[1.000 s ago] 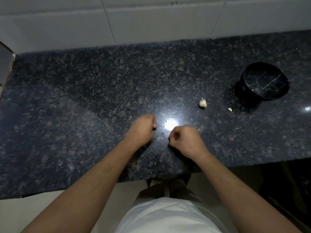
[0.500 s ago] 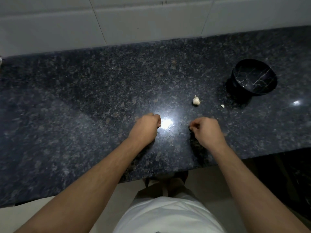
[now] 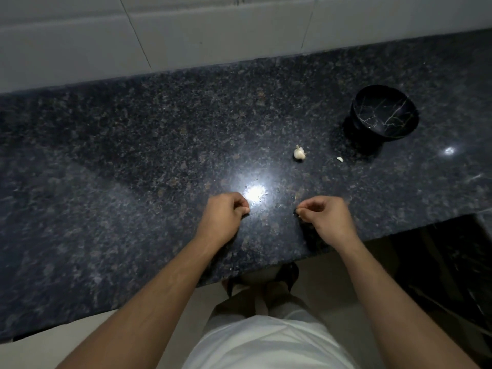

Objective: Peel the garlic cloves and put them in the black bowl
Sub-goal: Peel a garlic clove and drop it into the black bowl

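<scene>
I look down at a dark speckled granite countertop [image 3: 133, 182] below a white tiled wall [image 3: 186, 30]. My left hand [image 3: 222, 218] and right hand [image 3: 326, 218] rest apart at lower centre, both with fingers curled; whether they pinch anything, I cannot tell. A small garlic bulb [image 3: 299, 153] lies right of centre. A pale scrap [image 3: 339, 159] sits just beside the black bowl [image 3: 384, 113], which stands at the upper right.
</scene>
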